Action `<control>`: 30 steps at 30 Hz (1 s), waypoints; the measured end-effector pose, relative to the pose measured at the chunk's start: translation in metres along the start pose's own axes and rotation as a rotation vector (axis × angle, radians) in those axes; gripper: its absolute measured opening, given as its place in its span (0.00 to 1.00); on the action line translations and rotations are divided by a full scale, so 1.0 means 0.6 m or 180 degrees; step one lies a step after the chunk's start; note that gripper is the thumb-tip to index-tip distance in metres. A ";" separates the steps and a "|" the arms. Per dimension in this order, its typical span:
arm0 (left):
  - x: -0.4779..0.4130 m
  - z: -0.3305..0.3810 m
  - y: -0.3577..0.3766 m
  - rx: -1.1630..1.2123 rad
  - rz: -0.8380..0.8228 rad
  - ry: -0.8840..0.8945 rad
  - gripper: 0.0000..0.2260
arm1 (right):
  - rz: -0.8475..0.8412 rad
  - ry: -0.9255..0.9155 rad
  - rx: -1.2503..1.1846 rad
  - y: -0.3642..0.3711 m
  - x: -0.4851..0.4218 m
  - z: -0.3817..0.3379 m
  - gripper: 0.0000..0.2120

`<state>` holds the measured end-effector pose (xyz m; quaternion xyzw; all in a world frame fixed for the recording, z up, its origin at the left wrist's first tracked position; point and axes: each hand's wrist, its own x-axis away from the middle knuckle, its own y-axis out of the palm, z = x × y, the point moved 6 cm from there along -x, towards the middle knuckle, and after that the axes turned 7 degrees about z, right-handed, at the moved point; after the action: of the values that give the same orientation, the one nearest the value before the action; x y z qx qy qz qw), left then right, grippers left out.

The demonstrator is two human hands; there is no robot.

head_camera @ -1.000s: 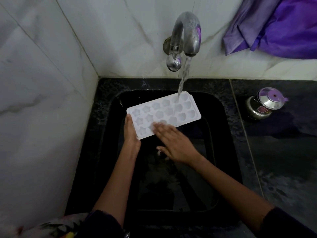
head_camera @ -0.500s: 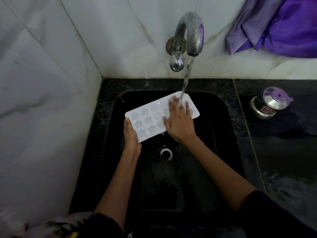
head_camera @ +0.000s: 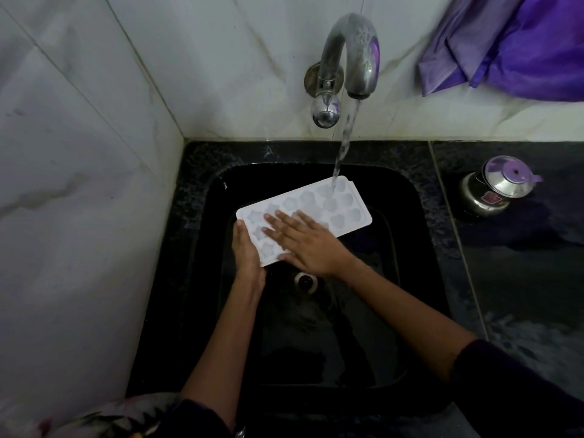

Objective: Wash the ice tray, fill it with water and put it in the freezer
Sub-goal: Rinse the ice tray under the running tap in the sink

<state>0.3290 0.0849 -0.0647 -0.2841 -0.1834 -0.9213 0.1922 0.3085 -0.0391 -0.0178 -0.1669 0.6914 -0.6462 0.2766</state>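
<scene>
White marble tiles (head_camera: 94,153) back a black sink (head_camera: 202,216) sunk into a dark stone surface (head_camera: 521,279). Over the basin, the ice tray (head_camera: 344,203) is held at its near left end by the left hand (head_camera: 248,251), whose thumb lies along the rim while the fingers are hidden beneath. The right hand (head_camera: 311,245) is laid flat on the moulds with fingers spread, so the two hands are close together, one clamped on the tray and one pressed open against it. The tray is tilted slightly, and its far end is struck by the stream of water (head_camera: 344,143) from the steel tap (head_camera: 350,55). A drain (head_camera: 305,281) can be seen below the wrists. Off to the right, a lidded steel pot (head_camera: 496,188) stands on the surface, and a purple cloth (head_camera: 521,42) is draped above it.

Washing is judged to be the step in hand, with the moulds being rubbed under running water. Next, the rubbing hand would need to be lifted clear and the tray levelled under the stream, so that each mould can be filled without spilling.
</scene>
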 end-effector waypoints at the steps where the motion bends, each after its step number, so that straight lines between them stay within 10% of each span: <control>1: 0.000 0.001 -0.003 -0.0014 0.0031 0.0035 0.21 | -0.0043 0.0049 0.0053 -0.001 0.013 0.022 0.28; 8: 0.003 0.008 -0.048 -0.0158 0.0183 0.0150 0.20 | -0.0220 0.1152 0.0130 -0.031 0.103 0.196 0.30; 13: 0.005 -0.003 -0.068 -0.0277 0.0192 0.0166 0.21 | 0.1477 0.2594 -0.1575 -0.164 0.025 0.231 0.27; 17: 0.018 -0.002 -0.061 -0.0283 0.0175 0.0201 0.20 | 0.1570 0.3465 -0.2373 -0.198 -0.088 0.250 0.37; 23: 0.032 0.005 -0.056 -0.0272 0.0144 0.0214 0.18 | 0.1185 0.3627 -0.3374 -0.177 -0.128 0.265 0.16; 30: 0.033 0.014 -0.065 -0.0327 0.0169 0.0270 0.19 | 0.1864 0.3559 -0.5824 -0.146 -0.099 0.217 0.19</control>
<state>0.2997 0.1168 -0.0553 -0.2589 -0.1199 -0.9353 0.2092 0.4223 -0.1183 0.0772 0.1765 0.9475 0.2136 -0.1596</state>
